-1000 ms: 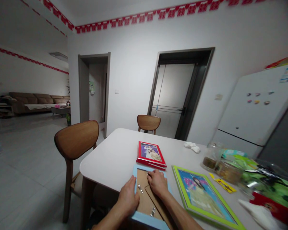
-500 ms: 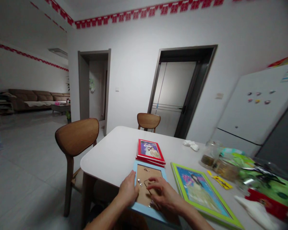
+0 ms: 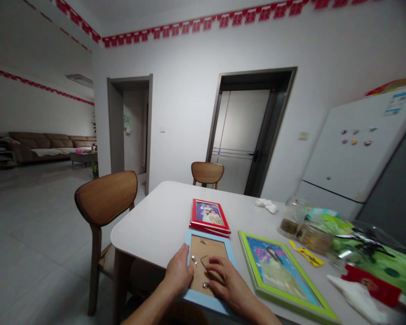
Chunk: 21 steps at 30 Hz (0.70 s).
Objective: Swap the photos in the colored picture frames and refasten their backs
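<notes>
**Two hands on a blue frame lying face down**

The blue picture frame lies face down at the near edge of the white counter, its brown backing board facing up. Small metal clips sit on the board: one near the top, one beside the left hand and one low down. The left hand rests against the frame's left side, fingers curled slightly and thumb uppermost; it may be gripping the border, but the view is too poor to tell. The right hand lies open, its fingers spread on a hinged cardboard stand flap, pressing rather than pinching.

Just beyond the blue frame, a red frame with a photo lies on the counter, nearly touching it. To the right is a lime-green frame holding a picture of a figure in a pale dress. Farther right are a yellow tag, a glass jar and a crumpled white cloth.
</notes>
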Available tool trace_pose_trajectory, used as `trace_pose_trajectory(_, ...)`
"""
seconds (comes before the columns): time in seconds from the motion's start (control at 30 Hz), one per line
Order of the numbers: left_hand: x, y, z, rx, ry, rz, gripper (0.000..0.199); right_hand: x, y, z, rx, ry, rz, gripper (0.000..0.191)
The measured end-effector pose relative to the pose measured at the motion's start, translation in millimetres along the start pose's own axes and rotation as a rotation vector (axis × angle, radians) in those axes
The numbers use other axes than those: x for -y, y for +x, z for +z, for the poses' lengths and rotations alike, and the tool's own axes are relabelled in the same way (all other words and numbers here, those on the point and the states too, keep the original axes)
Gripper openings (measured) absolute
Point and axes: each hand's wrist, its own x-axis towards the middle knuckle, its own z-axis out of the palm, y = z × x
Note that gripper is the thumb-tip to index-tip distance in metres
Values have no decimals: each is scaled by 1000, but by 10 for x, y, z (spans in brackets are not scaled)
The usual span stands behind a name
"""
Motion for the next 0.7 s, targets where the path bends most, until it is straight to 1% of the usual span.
trace_pose_trajectory(0.07, 4, 10, 1, 2, 7, 2, 56, -6, -12, -10, -84, -68, 75, 31)
trace_pose_trajectory(0.1, 8, 18, 5, 2, 10, 0, 56, -5, -18, -12, -101, -117, 103, 32)
trace_pose_trajectory(0.2, 25, 46, 31, 1, 15, -14, 57, 12, -31, -3, -60, -250, 144, 36)
trace_pose_trajectory(0.27, 41, 65, 53, 1, 10, -16, 57, 23, -28, 2, -43, -287, 172, 41)
trace_pose_trajectory(0.4, 65, 80, 69, -3, -17, -18, 57, 7, 4, -27, -14, -193, 204, 46)
trace_pose_trajectory(0.53, 37, 69, 25, -26, -83, -11, 51, -2, 54, -116, -61, -110, 242, 49)
trace_pose_trajectory(0.6, -4, 74, -6, -44, -138, 0, 42, 50, 87, -178, -92, -128, 251, 43)
trace_pose_trajectory(0.7, -71, 125, -47, -91, -240, -5, 27, 225, 145, -260, -125, -149, 256, 37)
